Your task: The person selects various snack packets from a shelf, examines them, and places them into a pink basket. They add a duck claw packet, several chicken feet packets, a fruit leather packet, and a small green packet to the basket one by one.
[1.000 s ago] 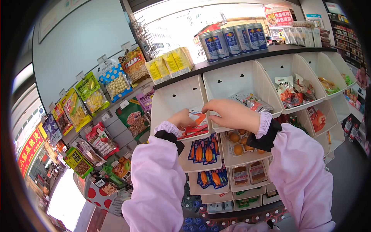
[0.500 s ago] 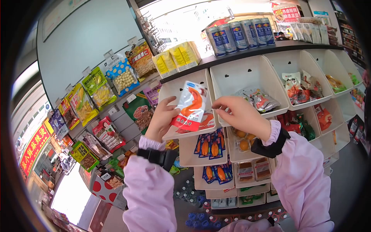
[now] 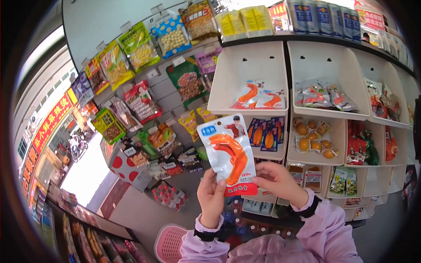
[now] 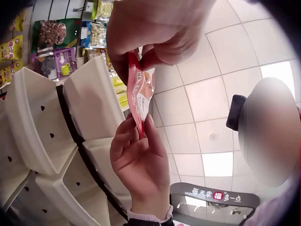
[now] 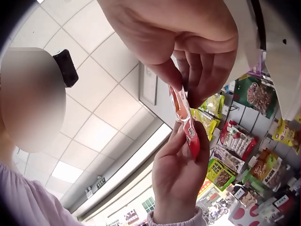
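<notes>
Both hands pinch one snack packet, white with a red lower edge and an orange-red piece pictured on it, held upright in front of the shelves. The left hand grips its lower left corner, thumb on the front. At the lower right edge is the right hand, thumb and fingers on the packet. In the left wrist view the packet is seen edge-on between the left hand above and the right hand below. Similar packets lie in the upper left bin.
White bins of packaged snacks, such as the bin rim, stand behind and to the right. Hanging snack bags cover the wall at left. Cans stand on the top shelf. A pink basket is low at left.
The left hand has lifted the packet out of the bin and moved it down, nearer the body. The right hand has come to its other side and taken hold. The head view has shifted left and downward.
</notes>
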### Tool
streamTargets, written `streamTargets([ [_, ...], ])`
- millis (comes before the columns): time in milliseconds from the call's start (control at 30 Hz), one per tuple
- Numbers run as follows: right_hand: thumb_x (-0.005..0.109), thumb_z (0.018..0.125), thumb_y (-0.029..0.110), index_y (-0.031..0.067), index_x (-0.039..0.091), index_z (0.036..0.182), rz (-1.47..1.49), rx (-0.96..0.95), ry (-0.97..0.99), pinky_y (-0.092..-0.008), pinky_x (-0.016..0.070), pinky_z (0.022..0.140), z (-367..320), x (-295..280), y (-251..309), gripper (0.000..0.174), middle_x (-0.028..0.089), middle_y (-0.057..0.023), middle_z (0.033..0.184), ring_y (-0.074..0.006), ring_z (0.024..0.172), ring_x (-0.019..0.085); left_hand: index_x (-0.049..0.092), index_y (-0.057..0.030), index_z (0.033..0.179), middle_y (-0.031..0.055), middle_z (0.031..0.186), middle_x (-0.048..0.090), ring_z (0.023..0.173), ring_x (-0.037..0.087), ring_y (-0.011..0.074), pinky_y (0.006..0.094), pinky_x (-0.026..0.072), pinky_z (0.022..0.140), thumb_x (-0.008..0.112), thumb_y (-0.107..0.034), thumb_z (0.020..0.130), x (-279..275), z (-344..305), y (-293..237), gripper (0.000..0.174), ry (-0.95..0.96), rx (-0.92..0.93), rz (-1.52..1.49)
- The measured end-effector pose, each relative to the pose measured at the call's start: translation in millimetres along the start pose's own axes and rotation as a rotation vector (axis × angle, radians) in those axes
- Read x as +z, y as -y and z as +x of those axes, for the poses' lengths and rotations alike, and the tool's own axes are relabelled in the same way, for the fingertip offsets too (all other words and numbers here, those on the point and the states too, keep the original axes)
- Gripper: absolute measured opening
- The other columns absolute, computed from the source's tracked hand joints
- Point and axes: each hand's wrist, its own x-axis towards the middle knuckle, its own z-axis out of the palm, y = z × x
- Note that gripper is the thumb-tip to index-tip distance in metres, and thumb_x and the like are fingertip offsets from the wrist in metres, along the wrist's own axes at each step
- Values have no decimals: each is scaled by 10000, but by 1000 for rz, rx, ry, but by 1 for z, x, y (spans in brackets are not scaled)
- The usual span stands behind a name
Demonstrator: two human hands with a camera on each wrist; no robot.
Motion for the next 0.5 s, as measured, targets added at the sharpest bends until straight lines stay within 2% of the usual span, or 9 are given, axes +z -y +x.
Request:
streamTargets([
  [200,534,819,57,-22,509,967,52,126,-50,-223,450,715,-42,8,-54,170,569,-45,882,-83,795,548,341,61,1194,125,1150,439,1073,450,216,316,358,905,454,44,823,-12,-69,24,388,-48,-156,-42],
  [233,535,819,61,-18,513,960,80,154,-48,-213,458,662,-50,9,-56,163,571,-39,843,-79,742,556,341,58,1194,124,1148,441,1075,449,217,318,358,907,454,42,824,-12,-80,26,387,-51,-186,-37],
  [367,542,814,62,-17,526,946,-10,261,-41,-186,452,589,-86,3,-82,154,578,-34,810,-59,690,552,335,47,1194,125,1160,432,1073,452,215,318,376,895,452,37,829,-4,-120,30,383,-86,-304,-87],
  [467,540,812,48,-21,530,936,-20,371,-59,-188,452,616,-107,3,-84,142,580,-33,828,-59,715,550,324,40,1196,124,1158,430,1067,457,213,315,390,883,450,34,833,6,-149,32,384,-122,-348,-76],
  [500,541,810,38,-23,529,938,-1,415,-58,-194,448,660,-112,4,-82,142,580,-35,850,-61,759,544,321,38,1196,123,1156,431,1066,459,211,314,391,881,448,33,834,9,-157,32,384,-138,-385,-73],
])
